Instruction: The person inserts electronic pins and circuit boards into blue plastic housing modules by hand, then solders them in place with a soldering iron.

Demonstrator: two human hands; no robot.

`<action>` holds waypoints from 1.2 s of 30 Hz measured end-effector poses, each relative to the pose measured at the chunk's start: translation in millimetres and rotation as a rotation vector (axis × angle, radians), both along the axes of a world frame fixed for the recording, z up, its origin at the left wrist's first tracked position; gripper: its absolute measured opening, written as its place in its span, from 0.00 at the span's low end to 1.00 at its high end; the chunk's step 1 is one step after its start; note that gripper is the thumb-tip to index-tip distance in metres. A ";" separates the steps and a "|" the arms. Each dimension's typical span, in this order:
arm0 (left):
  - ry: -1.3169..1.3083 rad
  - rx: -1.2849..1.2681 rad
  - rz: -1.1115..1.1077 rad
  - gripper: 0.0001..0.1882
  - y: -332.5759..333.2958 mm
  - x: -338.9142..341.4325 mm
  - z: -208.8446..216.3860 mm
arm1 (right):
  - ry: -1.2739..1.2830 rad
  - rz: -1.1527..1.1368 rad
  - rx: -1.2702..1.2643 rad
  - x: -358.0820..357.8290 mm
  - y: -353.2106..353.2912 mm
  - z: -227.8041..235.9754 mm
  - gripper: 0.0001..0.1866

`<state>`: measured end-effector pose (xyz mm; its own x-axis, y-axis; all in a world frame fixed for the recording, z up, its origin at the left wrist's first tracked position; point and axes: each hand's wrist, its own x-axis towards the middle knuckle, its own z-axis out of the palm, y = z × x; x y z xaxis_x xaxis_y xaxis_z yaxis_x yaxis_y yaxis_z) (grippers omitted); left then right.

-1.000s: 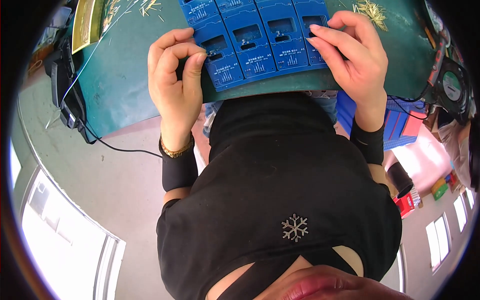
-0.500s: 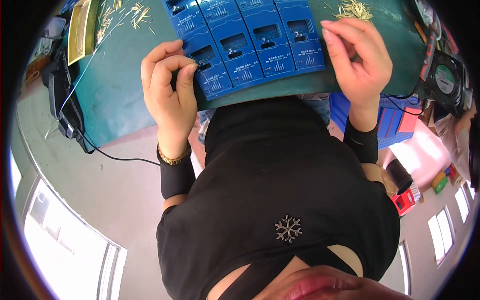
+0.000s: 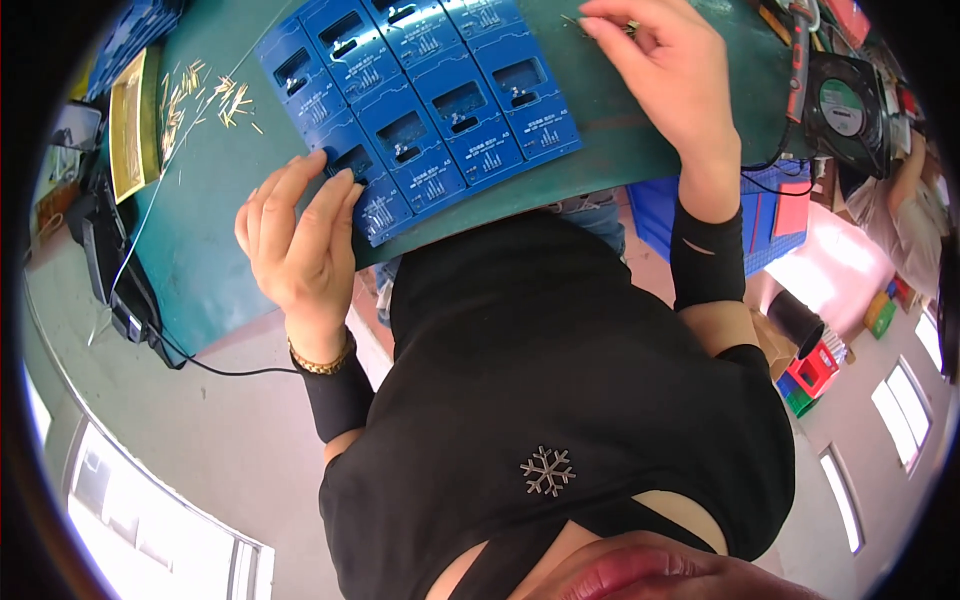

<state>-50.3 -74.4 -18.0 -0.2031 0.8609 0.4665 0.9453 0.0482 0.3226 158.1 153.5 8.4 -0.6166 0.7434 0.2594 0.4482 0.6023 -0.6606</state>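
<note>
Left hand (image 3: 300,245) fingers rest loosely on the blue slotted panel's (image 3: 430,110) near-left corner; right hand (image 3: 670,75) fingers pinch small pins at the far right of the green tabletop (image 3: 200,260).

Far left on the green bench mat (image 3: 210,250), loose brass pins (image 3: 205,95) lie scattered beside a yellow strip (image 3: 128,125). A black cable (image 3: 215,368) trails off the mat's near left edge. Far right stands a black cooling fan (image 3: 848,108); below it, a blue crate (image 3: 765,225).
</note>
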 end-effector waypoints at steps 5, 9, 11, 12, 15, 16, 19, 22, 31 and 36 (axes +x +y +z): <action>0.189 -0.250 0.051 0.20 -11.1 6.9 10.0 | 0.666 0.320 0.079 -10.3 12.3 -30.7 0.05; 0.220 -0.289 0.044 0.29 -22.0 7.9 2.9 | -0.104 0.142 0.136 -0.8 11.3 -20.5 0.03; 0.210 -0.262 0.071 0.30 -18.2 7.8 2.6 | -0.166 0.161 0.215 0.4 12.5 -28.5 0.02; 0.181 -0.227 0.080 0.30 -16.4 8.1 2.1 | -0.147 0.173 0.211 -1.5 11.3 -30.0 0.02; 0.232 -0.287 0.060 0.32 -18.8 13.3 1.1 | -0.268 0.165 0.324 -3.2 6.6 -37.0 0.03; 0.255 -0.352 0.038 0.34 -17.8 13.9 2.9 | -0.244 0.147 0.374 -3.1 5.2 -39.9 0.04; -0.007 -0.101 0.105 0.21 -5.8 -21.0 -1.0 | -0.101 0.112 0.410 4.2 7.1 -42.6 0.04; -0.090 -0.041 0.326 0.13 17.4 -54.7 -4.8 | 0.117 0.095 0.294 7.9 -1.5 -43.7 0.04; 0.282 -0.264 0.513 0.07 41.3 -53.1 -18.6 | 0.355 0.239 -0.058 3.7 -35.9 -44.4 0.02; 0.229 -0.201 0.575 0.07 45.3 -46.4 -21.5 | 0.310 0.201 -0.068 0.3 -36.7 -44.2 0.02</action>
